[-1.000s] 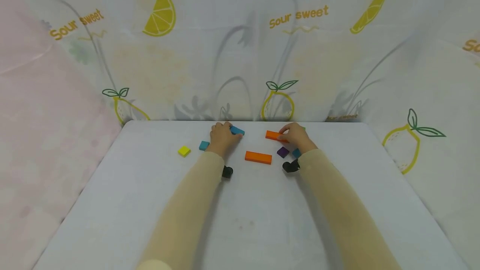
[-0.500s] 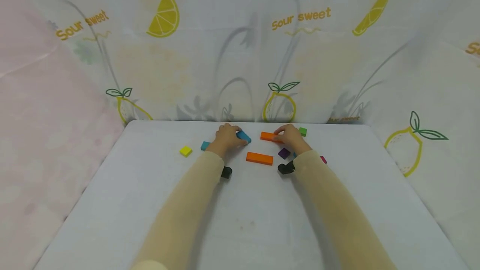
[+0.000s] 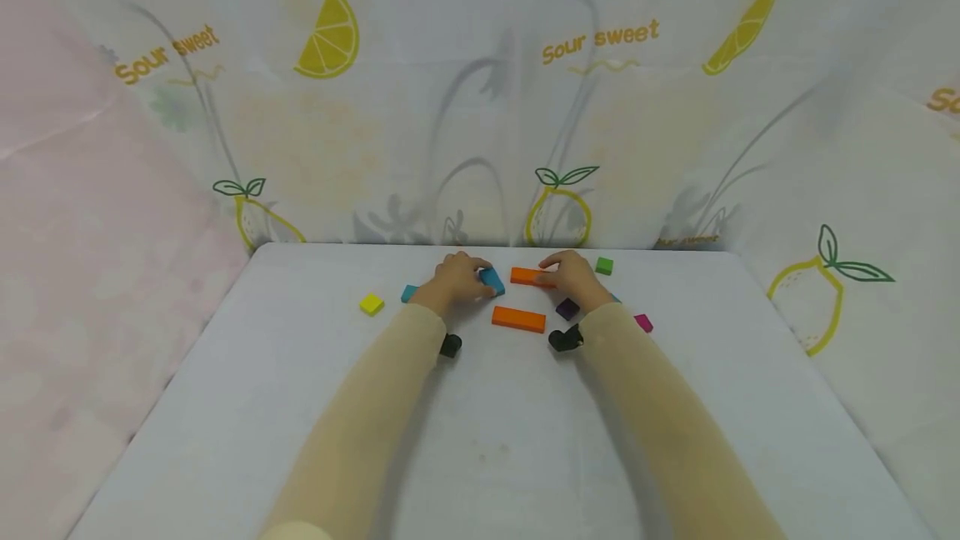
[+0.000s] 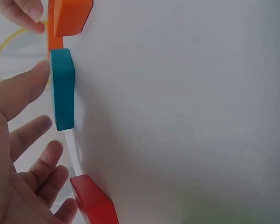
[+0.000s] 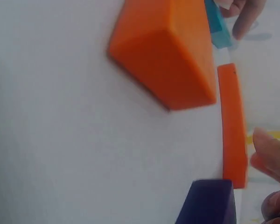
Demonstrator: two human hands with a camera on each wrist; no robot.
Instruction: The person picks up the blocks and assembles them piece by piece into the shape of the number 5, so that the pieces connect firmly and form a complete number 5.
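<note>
My left hand [image 3: 453, 280] holds a blue block [image 3: 491, 281] between thumb and forefinger, at the table's far side. In the left wrist view the thumb [image 4: 35, 86] lies at the blue block's [image 4: 63, 88] side, the other fingers loosely bent beyond it. To the right, my right hand [image 3: 576, 280] has thumb and forefinger about the right end of a long orange block [image 3: 525, 276]. The right wrist view shows that orange block [image 5: 233, 126] near the fingertips. A second orange block [image 3: 518, 319] lies nearer, between the hands.
A yellow block [image 3: 371, 304] and a smaller blue block [image 3: 409, 293] lie left of the left hand. Around the right hand are purple [image 3: 567, 309], green [image 3: 604, 266] and pink [image 3: 643, 322] blocks. A red block [image 4: 95, 200] shows in the left wrist view. A patterned curtain [image 3: 450, 107] hangs behind the table.
My left hand has moved right with the blue block, which has turned. My right hand has slid the far orange block left, closer to the blue one, uncovering the green and pink blocks.
</note>
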